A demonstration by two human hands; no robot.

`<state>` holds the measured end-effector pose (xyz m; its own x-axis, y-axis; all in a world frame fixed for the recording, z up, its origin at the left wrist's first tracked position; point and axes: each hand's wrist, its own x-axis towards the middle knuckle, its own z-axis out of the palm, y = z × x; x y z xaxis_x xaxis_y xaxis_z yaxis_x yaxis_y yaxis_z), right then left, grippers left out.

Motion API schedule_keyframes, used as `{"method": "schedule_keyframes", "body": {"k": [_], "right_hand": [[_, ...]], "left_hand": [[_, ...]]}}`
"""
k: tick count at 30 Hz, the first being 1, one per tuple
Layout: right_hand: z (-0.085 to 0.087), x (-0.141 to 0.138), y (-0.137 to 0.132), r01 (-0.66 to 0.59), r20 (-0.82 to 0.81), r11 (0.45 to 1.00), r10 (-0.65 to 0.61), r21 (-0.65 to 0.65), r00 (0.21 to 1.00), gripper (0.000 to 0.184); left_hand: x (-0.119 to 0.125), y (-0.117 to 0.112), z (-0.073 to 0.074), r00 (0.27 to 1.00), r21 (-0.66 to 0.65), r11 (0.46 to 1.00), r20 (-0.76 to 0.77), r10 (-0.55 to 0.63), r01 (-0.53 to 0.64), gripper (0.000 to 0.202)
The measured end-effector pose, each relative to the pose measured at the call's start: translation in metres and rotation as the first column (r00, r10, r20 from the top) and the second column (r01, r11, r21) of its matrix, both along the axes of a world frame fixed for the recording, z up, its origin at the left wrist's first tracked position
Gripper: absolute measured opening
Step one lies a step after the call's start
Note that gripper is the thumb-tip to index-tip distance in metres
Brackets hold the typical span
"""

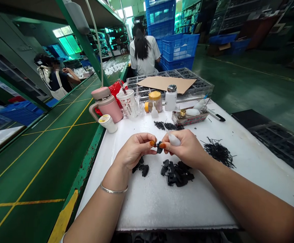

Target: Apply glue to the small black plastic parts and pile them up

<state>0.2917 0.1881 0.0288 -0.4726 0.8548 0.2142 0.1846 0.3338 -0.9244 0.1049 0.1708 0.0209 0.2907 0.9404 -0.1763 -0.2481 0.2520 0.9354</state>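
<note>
My left hand [137, 148] is closed, its thumb and fingertips pinching a small black plastic part [159, 148]. My right hand [187, 148] meets it from the other side, with thumb and fingers pressed together at the same part. A white squeeze bottle [174, 140] with a thin pointed nozzle is tucked in the right hand, nozzle tilted up and left. Below the hands lie a pile of black plastic parts [176, 175] and, under the left hand, a smaller group of them [144, 169]. Small black rings [166, 126] are heaped just beyond the hands.
Thin black rods [219, 153] lie to the right. Along the back stand a pink mug [110, 108], a plastic cup [128, 103], a yellow-lidded jar [155, 101], a white bottle [171, 98] and a small box [191, 118]. A green conveyor belt [43, 141] borders the left; one person sits ahead.
</note>
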Motion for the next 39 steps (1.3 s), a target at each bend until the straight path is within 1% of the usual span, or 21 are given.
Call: {"method": "schedule_keyframes", "body": {"k": [2,4,6,8,11,13,17,19,21,24,29,31,34,35,36,37,39], "right_hand": [[-0.001,0.000,0.002,-0.070,-0.110,0.987,0.054,-0.146,0.992,0.023],[-0.003,0.000,0.003,-0.124,-0.192,0.965,0.080,-0.230,0.978,0.028],[-0.004,0.000,0.004,-0.144,-0.219,0.955,0.087,-0.259,0.972,0.029],[-0.004,0.000,0.005,-0.143,-0.205,0.954,0.090,-0.262,0.975,0.030],[-0.004,-0.001,0.005,-0.116,-0.151,0.964,0.081,-0.240,0.985,0.032],[-0.004,-0.001,0.004,-0.076,-0.102,0.978,0.057,-0.192,0.993,0.031],[-0.004,0.000,0.001,0.018,-0.001,1.000,-0.018,-0.007,1.000,0.021],[-0.004,0.000,0.000,0.044,0.021,0.996,-0.046,0.082,0.999,0.019],[-0.003,0.001,-0.002,0.064,0.033,0.989,-0.069,0.135,0.997,0.019],[-0.003,0.001,-0.002,0.088,0.027,0.986,-0.093,0.138,0.995,0.019],[-0.004,-0.002,-0.004,0.099,-0.008,0.994,-0.098,0.056,0.995,0.016],[-0.004,-0.003,-0.006,0.130,0.024,0.986,-0.133,0.104,0.991,0.018],[-0.004,-0.004,-0.007,0.183,0.082,0.948,-0.210,0.260,0.974,0.021],[-0.004,-0.005,-0.007,0.190,0.086,0.941,-0.221,0.280,0.971,0.021],[-0.004,-0.005,-0.007,0.192,0.079,0.943,-0.221,0.270,0.972,0.021],[-0.005,-0.005,-0.007,0.189,0.064,0.954,-0.209,0.232,0.976,0.020],[-0.005,-0.006,-0.005,0.164,0.016,0.980,-0.167,0.111,0.986,0.018]], "left_hand": [[0.000,0.000,0.000,1.000,-0.005,1.000,0.026,-0.003,0.004,0.020],[0.000,0.000,0.000,0.999,-0.010,1.000,0.038,-0.015,0.015,0.019],[-0.001,0.000,0.000,0.999,-0.012,1.000,0.040,-0.023,0.023,0.018],[-0.001,0.000,0.000,0.999,-0.015,1.000,0.041,-0.025,0.025,0.018],[0.000,0.000,-0.001,0.999,-0.017,1.000,0.036,-0.023,0.024,0.018],[0.000,0.000,-0.001,1.000,-0.012,1.000,0.024,-0.010,0.011,0.018],[0.002,0.000,-0.001,1.000,0.010,1.000,-0.012,0.015,-0.014,0.017],[0.003,-0.001,-0.002,0.999,0.013,1.000,-0.031,0.023,-0.022,0.016],[0.004,-0.002,-0.002,0.998,0.015,0.999,-0.048,0.031,-0.031,0.015],[0.006,-0.002,-0.002,0.998,0.022,0.999,-0.045,0.040,-0.039,0.015],[0.008,-0.003,-0.002,0.998,0.030,0.998,-0.033,0.052,-0.051,0.016],[0.009,-0.003,-0.002,0.997,0.039,0.997,-0.048,0.067,-0.065,0.016],[0.009,-0.003,-0.002,0.993,0.043,0.995,-0.070,0.094,-0.092,0.016],[0.009,-0.003,-0.002,0.993,0.040,0.995,-0.064,0.097,-0.094,0.016],[0.009,-0.002,-0.003,0.994,0.036,0.995,-0.050,0.095,-0.093,0.016],[0.009,-0.002,-0.003,0.996,0.030,0.996,-0.033,0.089,-0.088,0.015],[0.007,-0.001,-0.004,0.997,0.020,0.997,0.002,0.073,-0.073,0.015]]}}
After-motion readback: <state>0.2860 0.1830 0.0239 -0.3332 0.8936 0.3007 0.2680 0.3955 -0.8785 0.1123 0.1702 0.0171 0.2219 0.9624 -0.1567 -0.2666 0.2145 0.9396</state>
